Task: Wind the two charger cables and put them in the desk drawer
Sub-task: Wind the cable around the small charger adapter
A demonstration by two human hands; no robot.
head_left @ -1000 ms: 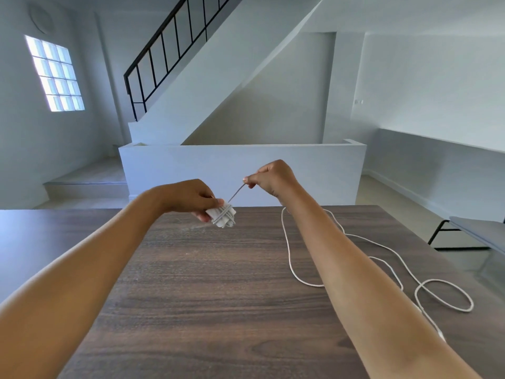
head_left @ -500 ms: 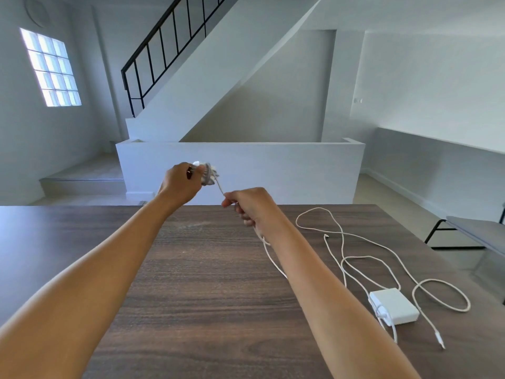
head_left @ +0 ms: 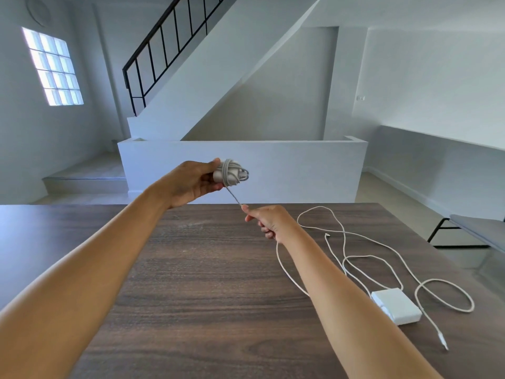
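The small white charger [head_left: 229, 173], already bound by several turns of its own cable [head_left: 287, 272], is held in the air above the far edge of the wooden desk [head_left: 207, 283]. Its long axis lies roughly level, pointing right and away from the holding hand, and the wraps run across that axis. A loop of cable bulges at its right end. From the underside of the bundle a taut length of cable slants down and to the right.

The left hand [head_left: 191, 181] grips the charger's left end, thumb on top and fingers curled beneath. The right hand [head_left: 266, 221], lower and nearer the desk, pinches the taut cable between thumb and forefinger, the other fingers folded in; below the fist the cable drops in a slack curve behind the right forearm, and where it ends is probably hidden there.

On the desk to the right lies the second charger [head_left: 397, 306], a larger white block, flat, its long side running diagonally. Its cable [head_left: 442, 296] is unwound, sprawled in loose loops beside and beyond it, one plug end [head_left: 442, 341] lying near the desk's right edge.

Behind the desk stand a low white wall [head_left: 287, 165], a staircase with a black railing [head_left: 164, 47], and a glass-block window [head_left: 53, 68].
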